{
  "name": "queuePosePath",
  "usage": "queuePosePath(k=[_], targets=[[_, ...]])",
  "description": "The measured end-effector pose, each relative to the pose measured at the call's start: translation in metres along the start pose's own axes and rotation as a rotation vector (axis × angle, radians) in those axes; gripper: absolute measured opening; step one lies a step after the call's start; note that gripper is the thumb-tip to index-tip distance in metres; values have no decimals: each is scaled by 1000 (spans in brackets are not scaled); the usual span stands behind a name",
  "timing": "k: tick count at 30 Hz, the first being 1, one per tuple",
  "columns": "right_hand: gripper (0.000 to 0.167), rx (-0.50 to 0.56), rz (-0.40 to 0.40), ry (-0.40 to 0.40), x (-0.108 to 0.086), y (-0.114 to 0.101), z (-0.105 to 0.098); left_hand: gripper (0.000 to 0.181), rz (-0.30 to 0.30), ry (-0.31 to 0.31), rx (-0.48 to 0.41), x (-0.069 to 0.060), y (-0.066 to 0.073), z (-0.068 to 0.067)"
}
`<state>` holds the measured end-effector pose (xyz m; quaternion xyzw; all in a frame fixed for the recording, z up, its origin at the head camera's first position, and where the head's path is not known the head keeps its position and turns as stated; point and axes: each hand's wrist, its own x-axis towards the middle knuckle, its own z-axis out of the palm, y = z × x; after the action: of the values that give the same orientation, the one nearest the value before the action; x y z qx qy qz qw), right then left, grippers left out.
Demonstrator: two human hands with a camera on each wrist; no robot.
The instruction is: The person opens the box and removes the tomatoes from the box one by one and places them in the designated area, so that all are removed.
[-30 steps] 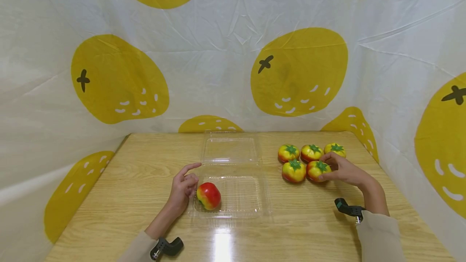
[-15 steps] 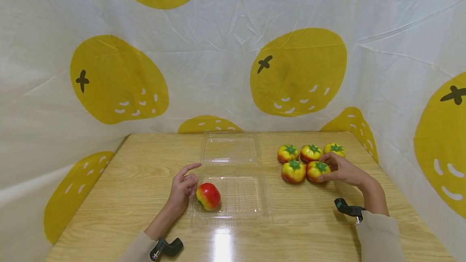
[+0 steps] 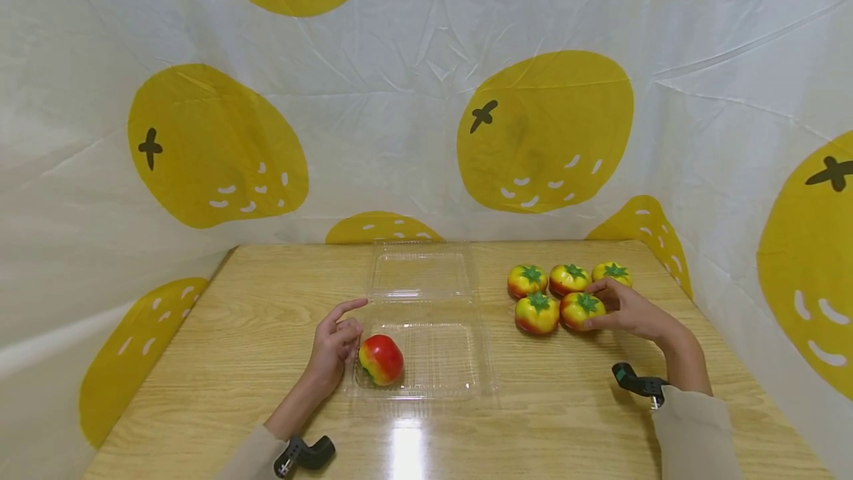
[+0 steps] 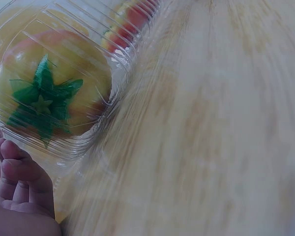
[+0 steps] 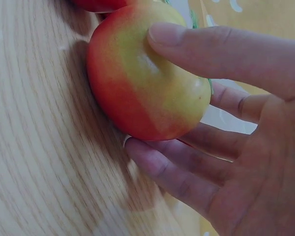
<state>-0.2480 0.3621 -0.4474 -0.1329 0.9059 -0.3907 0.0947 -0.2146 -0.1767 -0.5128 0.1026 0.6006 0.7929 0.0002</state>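
Observation:
On the table lies a clear plastic clamshell container [image 3: 443, 358], its lid folded back. A red and yellow toy persimmon [image 3: 382, 360] lies tipped on its side in its left part; through the ribbed wall in the left wrist view, the green calyx [image 4: 42, 101] shows. My left hand [image 3: 329, 350] rests beside the container's left edge, index finger stretched out, other fingers loosely curled with their tips near the rim. My right hand [image 3: 633, 313] holds the front right persimmon [image 3: 582, 311] of a group, thumb [image 5: 169, 37] on one side and fingers on the other. That persimmon appears to rest on the table.
Several more persimmons stand close around the held one: one on its left [image 3: 537, 313], others behind it [image 3: 528, 281]. The container's lid [image 3: 421, 274] reaches toward the back of the wooden table [image 3: 293, 287]. A white curtain [image 3: 386, 139] with yellow fruit prints surrounds the table.

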Motion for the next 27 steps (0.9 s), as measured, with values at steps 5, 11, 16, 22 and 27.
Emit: queuePosePath(k=[5,11,16,22,27], targets=[[60,10,-8,-6,0,0,0,46,-4,3,10,0,1,0],[60,13,-9,-12,0,0,0,45,5,1,15,0,0,0],[60,12,-7,-15,-1,-1,0,43,20,-20,14,0,0,-1],[61,9,-5,-13,-1,-2,1,45,3,-6,9,-1,1,0],[61,15,-6,-13,-1,-1,1,45,7,-4,12,-1,2,0]])
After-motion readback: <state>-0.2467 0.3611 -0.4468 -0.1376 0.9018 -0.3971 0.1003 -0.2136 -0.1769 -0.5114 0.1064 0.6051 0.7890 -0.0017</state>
